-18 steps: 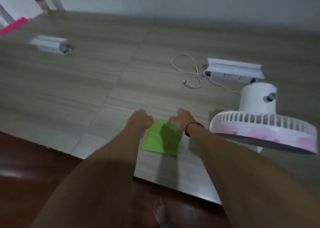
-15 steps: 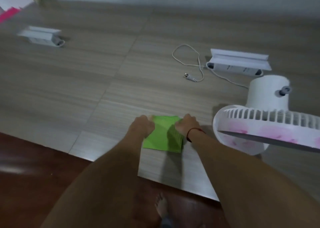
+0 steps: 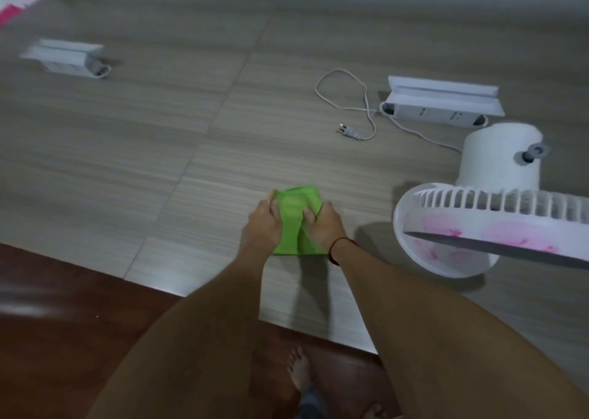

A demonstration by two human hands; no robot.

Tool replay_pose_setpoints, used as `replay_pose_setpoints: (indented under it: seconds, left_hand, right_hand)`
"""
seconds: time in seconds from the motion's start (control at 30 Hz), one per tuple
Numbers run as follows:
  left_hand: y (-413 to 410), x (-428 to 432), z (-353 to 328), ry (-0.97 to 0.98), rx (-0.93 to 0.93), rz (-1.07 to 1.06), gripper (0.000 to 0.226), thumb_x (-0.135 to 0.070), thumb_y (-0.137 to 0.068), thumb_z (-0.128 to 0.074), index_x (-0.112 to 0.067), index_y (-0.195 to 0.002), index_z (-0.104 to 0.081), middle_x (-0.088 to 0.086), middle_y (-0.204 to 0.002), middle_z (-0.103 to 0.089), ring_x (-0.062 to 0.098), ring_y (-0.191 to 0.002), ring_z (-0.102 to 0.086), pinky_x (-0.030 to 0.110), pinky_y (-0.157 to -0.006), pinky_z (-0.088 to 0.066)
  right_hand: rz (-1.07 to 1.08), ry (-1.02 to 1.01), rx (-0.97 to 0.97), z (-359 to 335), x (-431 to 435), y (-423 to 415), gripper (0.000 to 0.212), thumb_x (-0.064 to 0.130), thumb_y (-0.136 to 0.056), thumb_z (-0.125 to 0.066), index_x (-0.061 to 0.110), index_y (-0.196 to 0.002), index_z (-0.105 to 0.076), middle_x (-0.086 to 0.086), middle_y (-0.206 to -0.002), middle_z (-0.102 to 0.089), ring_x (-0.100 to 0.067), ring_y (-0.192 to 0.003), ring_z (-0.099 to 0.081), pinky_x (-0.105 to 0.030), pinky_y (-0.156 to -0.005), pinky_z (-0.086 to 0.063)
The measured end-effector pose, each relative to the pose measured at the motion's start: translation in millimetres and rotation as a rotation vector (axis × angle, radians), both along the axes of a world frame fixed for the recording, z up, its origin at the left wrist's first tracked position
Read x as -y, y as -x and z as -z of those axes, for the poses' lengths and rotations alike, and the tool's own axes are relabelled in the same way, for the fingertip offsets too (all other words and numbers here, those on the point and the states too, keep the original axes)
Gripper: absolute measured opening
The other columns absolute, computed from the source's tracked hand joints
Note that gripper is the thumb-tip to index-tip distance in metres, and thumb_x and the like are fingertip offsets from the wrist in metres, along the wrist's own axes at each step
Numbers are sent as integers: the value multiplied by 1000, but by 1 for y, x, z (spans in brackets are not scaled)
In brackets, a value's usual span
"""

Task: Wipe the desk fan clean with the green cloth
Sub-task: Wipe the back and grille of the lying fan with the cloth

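The green cloth point(image 3: 293, 217) lies bunched on the grey wood-grain desk point(image 3: 159, 170), near its front edge. My left hand point(image 3: 263, 224) grips the cloth's left side. My right hand point(image 3: 325, 224), with a red string at the wrist, grips its right side, fingers curled into the fabric. The white desk fan point(image 3: 497, 214) stands to the right, apart from both hands. Pink smears show on its ring and round base. Its right part runs out of view.
The fan's white cord and plug point(image 3: 350, 131) lie loose behind the cloth. A white power strip point(image 3: 439, 106) sits behind the fan, another white box point(image 3: 67, 58) at far left. The desk's front edge is close to me; my bare foot point(image 3: 299, 370) shows below on dark floor.
The cloth lay flat under my hands; now both hands have closed on it and gathered it into a bunch. The view shifted slightly left and down.
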State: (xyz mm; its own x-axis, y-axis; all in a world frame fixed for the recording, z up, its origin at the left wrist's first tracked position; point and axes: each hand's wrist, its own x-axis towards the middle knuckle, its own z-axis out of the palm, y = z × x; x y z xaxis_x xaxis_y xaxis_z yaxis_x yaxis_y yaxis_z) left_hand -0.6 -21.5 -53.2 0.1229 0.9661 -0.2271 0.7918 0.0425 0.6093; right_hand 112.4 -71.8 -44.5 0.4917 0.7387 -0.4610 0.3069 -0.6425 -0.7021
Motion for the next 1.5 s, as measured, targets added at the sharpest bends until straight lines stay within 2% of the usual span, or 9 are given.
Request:
replay_pose_setpoints:
  seconds: [0.2, 0.3, 0.53, 0.67, 1.1, 1.23, 1.3, 1.4, 1.5]
  left_hand:
    - [-15, 2, -96, -217, 174, -40, 36, -36, -101, -34, -3, -98, -49, 29, -103, -61, 44, -95, -60, 43, -76, -45]
    - [-24, 8, -147, -308, 223, -12, 32, -33, -102, -35, -5, -92, -47, 29, -103, -60, 42, -97, -58, 43, -76, -43]
    - [-53, 47, -227, -428, 301, 54, 38, -30, -102, -36, 5, -104, -51, 30, -112, -59, 42, -105, -56, 40, -80, -41]
    - [-74, 72, -247, -481, 327, 113, 38, -29, -102, -36, 5, -105, -53, 30, -113, -60, 41, -106, -56, 37, -77, -39]
    - [-188, 190, -239, -401, 324, 473, 37, -31, -97, -46, 1, -93, -63, 27, -100, -67, 40, -97, -62, 42, -79, -48]
    - [-197, 203, -222, -398, 259, 425, 39, -45, -95, -45, -11, -87, -61, 10, -90, -65, 32, -89, -60, 35, -72, -40]
    - [-194, 203, -214, -416, 239, 390, 38, -41, -96, -43, -9, -92, -63, 12, -97, -67, 32, -93, -60, 35, -76, -43]
    - [-186, 196, -199, -413, 29, 462, 32, -24, -96, -39, -7, -107, -64, 19, -117, -65, 36, -109, -59, 41, -91, -46]
    - [-177, 190, -187, -423, -80, 550, 36, -26, -98, -34, -8, -109, -63, 19, -119, -65, 38, -110, -59, 42, -94, -44]
  right_hand:
    - [-25, -288, 60, -90, -5, -8, 25, 19, -97, -46, -1, -111, -55, -24, -114, -62, -38, -106, -59, -36, -82, -44]
    - [-12, -409, 101, -139, 4, -20, 25, 19, -96, -47, 0, -107, -58, -23, -110, -64, -37, -102, -60, -37, -82, -46]
    - [48, -588, 184, -215, 48, -42, 25, 20, -97, -46, 1, -108, -58, -21, -109, -65, -36, -101, -61, -29, -72, -36]
    - [76, -637, 231, -237, 83, -63, 25, 21, -97, -47, 2, -107, -59, -20, -107, -66, -36, -99, -61, -32, -71, -38]
    - [351, -482, 427, -228, 226, -168, 25, 15, -93, -47, 2, -113, -57, -24, -117, -64, -40, -108, -60, -38, -85, -47]
    - [414, -436, 388, -205, 246, -173, 25, 15, -94, -47, 3, -114, -55, -23, -118, -62, -39, -108, -60, -39, -86, -48]
    - [438, -399, 367, -192, 249, -172, 30, 17, -94, -47, 4, -120, -50, -24, -121, -59, -40, -110, -58, -42, -89, -48]
    - [371, -342, 312, -174, 250, -165, 60, 27, -93, -47, 17, -147, -24, -21, -140, -42, -38, -129, -43, -46, -105, -40]
    - [229, -280, 325, -160, 244, -153, 65, 50, -93, -40, 36, -151, -14, -11, -160, -11, -35, -145, -19, -51, -114, -23]
